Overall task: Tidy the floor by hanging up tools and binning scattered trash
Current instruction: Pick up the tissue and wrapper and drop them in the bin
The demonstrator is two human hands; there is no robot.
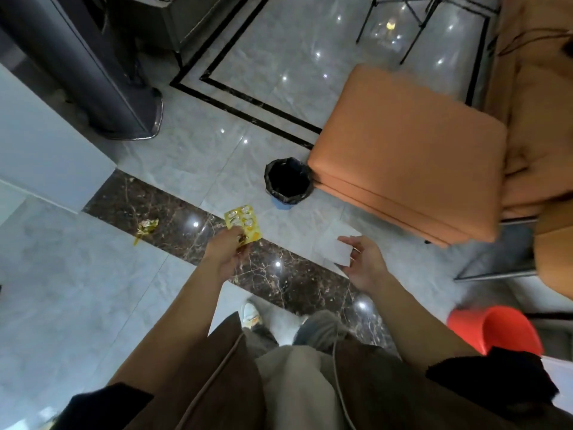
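Two pieces of trash are in hand: our left hand pinches a yellow blister-style wrapper and our right hand grips what appears to be a white sheet of paper. We hold both forward toward the black-lined bin, which stands just beside the orange ottoman, for dropping in. One crumpled gold wrapper lies on the dark marble strip to our left, well apart from the bin, not yet collected.

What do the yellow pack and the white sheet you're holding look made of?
Yellow pack: likely a glossy foil-and-plastic blister card; shiny raised bubbles on a stiff flat sheet. White sheet: probably matte paper or tissue; dull, thin, flat, no shine.
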